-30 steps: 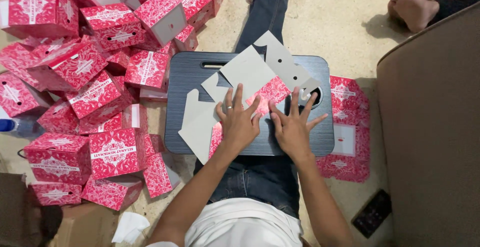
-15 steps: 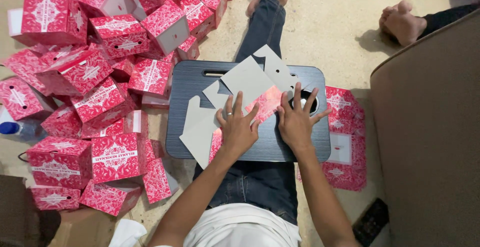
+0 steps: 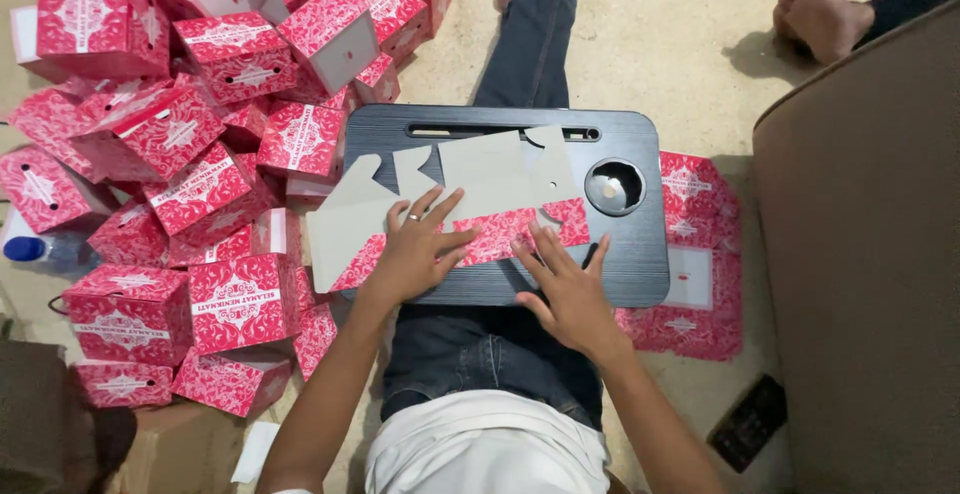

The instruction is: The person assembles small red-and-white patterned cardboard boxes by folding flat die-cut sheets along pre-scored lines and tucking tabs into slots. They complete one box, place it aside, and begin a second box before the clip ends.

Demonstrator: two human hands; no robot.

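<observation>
Item: flat grey-and-red patterned cardboard box blank [image 3: 470, 199] on black lap table [image 3: 640, 254]. My left hand [image 3: 415, 254] and right hand [image 3: 570, 289], apart, fingers spread, press it flat; best creased firmly along the fold.

A flat carton blank [image 3: 470, 204] lies on the lap tray [image 3: 630, 264], folded boxes [image 3: 180, 174] piled to its left.

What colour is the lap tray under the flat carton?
Black, with a fine wood grain; the lap tray shows best in the head view.
</observation>
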